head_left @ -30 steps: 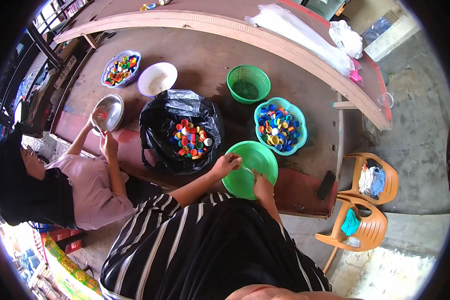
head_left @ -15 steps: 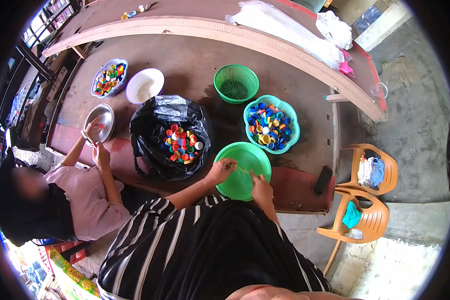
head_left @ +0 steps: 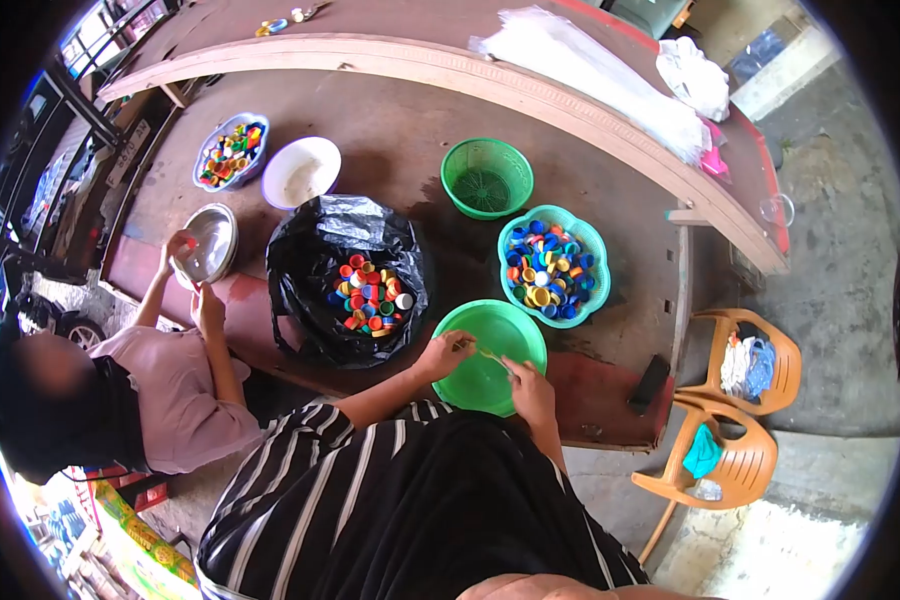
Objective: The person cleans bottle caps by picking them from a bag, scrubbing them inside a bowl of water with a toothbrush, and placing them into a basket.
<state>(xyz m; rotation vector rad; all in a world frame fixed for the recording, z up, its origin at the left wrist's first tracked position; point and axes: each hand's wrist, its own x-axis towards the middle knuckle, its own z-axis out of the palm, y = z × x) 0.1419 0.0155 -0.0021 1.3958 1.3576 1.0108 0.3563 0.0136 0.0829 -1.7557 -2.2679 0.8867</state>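
Over the green basin (head_left: 460, 390) both of my hands work close together. My left hand (head_left: 444, 356) is closed, its fingers curled round something too small to make out. My right hand (head_left: 532, 392) grips a thin, pale, stick-like thing (head_left: 492, 356), yellowish toward its end, which points at my left fingers. To the left of the basin, a black plastic bag (head_left: 305, 290) stands open with red, white, blue and other bottle caps (head_left: 370, 295) inside. Behind the basin sits a turquoise basket (head_left: 602, 285) full of mostly blue and yellow caps (head_left: 542, 268).
An empty green basket (head_left: 487, 178), a white bowl (head_left: 303, 172) and a scalloped bowl of caps (head_left: 232, 152) stand farther back. At left, a co-worker (head_left: 185, 395) handles something red by a metal bowl (head_left: 210, 245). A wooden rail (head_left: 410, 50) crosses the table; a black object (head_left: 650, 385) lies at right.
The view has shifted slightly, so the table's things appear a little right and lower. My hands stay over the basin; the co-worker's upper hand has risen toward the metal bowl's rim.
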